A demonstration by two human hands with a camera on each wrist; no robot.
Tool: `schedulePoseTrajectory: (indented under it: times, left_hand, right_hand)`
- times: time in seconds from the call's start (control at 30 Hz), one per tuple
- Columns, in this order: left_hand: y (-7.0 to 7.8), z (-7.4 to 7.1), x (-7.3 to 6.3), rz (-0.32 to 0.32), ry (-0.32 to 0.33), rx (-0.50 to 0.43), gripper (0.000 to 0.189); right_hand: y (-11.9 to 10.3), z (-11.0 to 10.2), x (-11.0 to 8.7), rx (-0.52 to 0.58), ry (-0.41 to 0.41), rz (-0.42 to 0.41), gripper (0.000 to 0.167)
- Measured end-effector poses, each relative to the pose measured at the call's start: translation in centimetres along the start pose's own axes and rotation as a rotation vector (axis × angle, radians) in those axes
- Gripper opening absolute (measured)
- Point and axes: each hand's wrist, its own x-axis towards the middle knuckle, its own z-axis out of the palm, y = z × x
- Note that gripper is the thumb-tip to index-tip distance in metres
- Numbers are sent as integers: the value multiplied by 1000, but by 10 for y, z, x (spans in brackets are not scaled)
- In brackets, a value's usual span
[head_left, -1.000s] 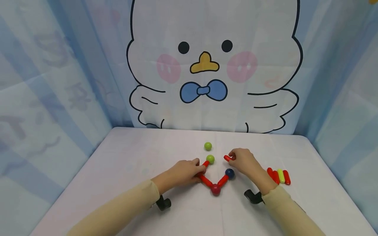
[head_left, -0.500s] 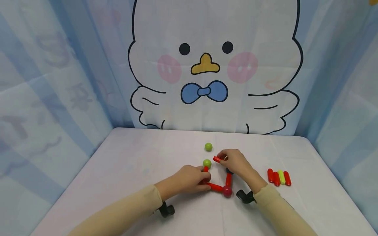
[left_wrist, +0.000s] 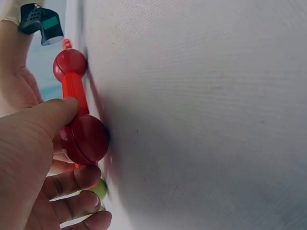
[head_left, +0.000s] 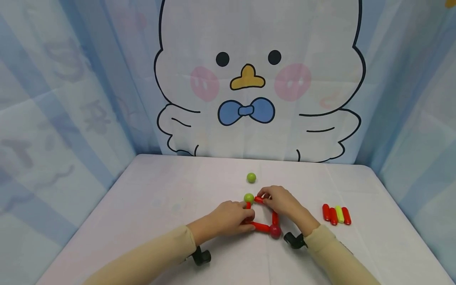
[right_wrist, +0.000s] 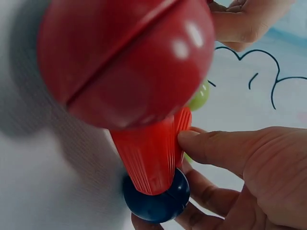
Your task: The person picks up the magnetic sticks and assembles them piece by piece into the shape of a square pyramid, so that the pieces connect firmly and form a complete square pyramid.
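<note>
Smooth balls and ribbed red sticks form an open frame on the white table. At its left corner my left hand (head_left: 228, 217) grips a red ball (left_wrist: 87, 140), thumb on the red stick (left_wrist: 75, 91) that runs to the near red ball (head_left: 275, 231). A green ball (head_left: 249, 198) tops the left side. My right hand (head_left: 281, 202) pinches another red stick (head_left: 259, 200), its left end right at that green ball. The dark blue ball (right_wrist: 156, 199) at the right corner is hidden behind my right hand in the head view.
A loose green ball (head_left: 251, 177) lies farther back. To the right, several sticks, red ones (head_left: 325, 212) and a yellow-green one (head_left: 339, 214), lie in a row. Black wrist cameras (head_left: 201, 256) jut below both wrists. Patterned curtains surround the white table (head_left: 171, 174).
The right hand has carried its red stick left and down to the green ball. Meanwhile the left hand has turned the frame, its red near corner swinging right.
</note>
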Motion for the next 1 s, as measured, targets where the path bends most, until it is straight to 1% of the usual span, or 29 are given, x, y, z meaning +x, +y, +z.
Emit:
schedulePoseTrajectory:
  times: [0.13,0.33,0.53,0.6,0.67,0.8,0.9,1.0]
  left_hand:
    - [0,-2,-1,9,0,7,22]
    - [0,-4,-1,16,-32,13,23]
    - [-1,-7,-1,6,-63,23,25]
    - [-1,-7,0,-6,-73,12,30]
    - [-2,-6,0,-27,-83,-13,39]
    - [-5,-7,2,-74,-95,-108,60]
    - [-8,-11,4,-84,-78,-139,67]
    - [-12,-13,6,-91,-44,-127,71]
  right_hand:
    - [-3,0,0,-12,-3,-5,22]
    - [-3,2,1,-24,8,-18,22]
    - [0,0,-2,-28,51,-19,22]
    - [2,-3,-5,-43,72,1,21]
    - [4,-6,-9,-66,87,29,20]
    - [12,-17,-22,-120,115,88,19]
    - [21,-26,-36,-167,134,120,20]
    - [31,-35,-50,-219,138,174,21]
